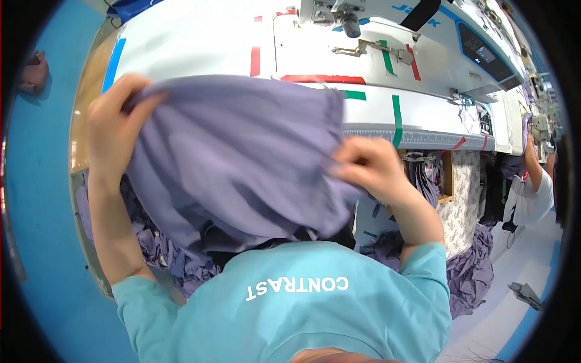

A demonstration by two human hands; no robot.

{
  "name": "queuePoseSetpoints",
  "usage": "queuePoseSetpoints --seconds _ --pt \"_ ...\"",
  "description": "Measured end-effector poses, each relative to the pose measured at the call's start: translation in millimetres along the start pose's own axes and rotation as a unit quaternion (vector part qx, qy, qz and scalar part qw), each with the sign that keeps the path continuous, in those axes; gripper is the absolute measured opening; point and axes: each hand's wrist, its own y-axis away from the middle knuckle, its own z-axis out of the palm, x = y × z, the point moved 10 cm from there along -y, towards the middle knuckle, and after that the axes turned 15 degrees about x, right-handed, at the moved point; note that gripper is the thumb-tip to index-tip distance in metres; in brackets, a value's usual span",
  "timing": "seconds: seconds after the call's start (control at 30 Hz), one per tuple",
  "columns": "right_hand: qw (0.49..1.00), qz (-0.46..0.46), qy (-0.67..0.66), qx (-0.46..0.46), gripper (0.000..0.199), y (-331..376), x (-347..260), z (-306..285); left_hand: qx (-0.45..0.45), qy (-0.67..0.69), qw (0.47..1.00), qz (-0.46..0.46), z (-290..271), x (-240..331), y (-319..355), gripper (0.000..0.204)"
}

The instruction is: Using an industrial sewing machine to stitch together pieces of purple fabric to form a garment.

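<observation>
A large piece of purple fabric (236, 157) is spread in the air in front of me, above my lap. My left hand (115, 121) grips its upper left edge, raised over the white sewing table (193, 42). At the fabric's right edge, near the table's front, my right hand (369, 166) pinches it. The cloth hides most of the table's front and hangs down toward my turquoise shirt. The white sewing machine (423, 42) stands behind the fabric, at the top right.
Piles of purple fabric pieces lie at my lower left (157, 248) and lower right (469, 272). Red, green and blue tape strips mark the table. Another person in a white top (532, 193) sits at the right. The floor is blue.
</observation>
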Motion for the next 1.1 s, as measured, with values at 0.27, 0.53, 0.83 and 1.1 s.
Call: queuePoseSetpoints --seconds 0.27,0.53,0.83,1.1 --pt "0.988 -0.083 0.127 0.031 0.015 -97 32 27 -0.026 0.146 0.973 0.176 171 1 8 0.04" --pt "0.979 -0.119 0.156 0.054 0.015 -91 26 20 -0.082 0.145 0.923 0.346 211 55 15 0.042" --pt "0.993 -0.084 0.056 -0.068 0.01 -74 -4 -8 -0.105 0.122 0.925 0.344 228 52 11 0.038" --pt "0.98 0.034 0.193 0.038 0.016 -150 39 -55 -0.143 0.133 0.943 0.269 232 50 13 0.05"
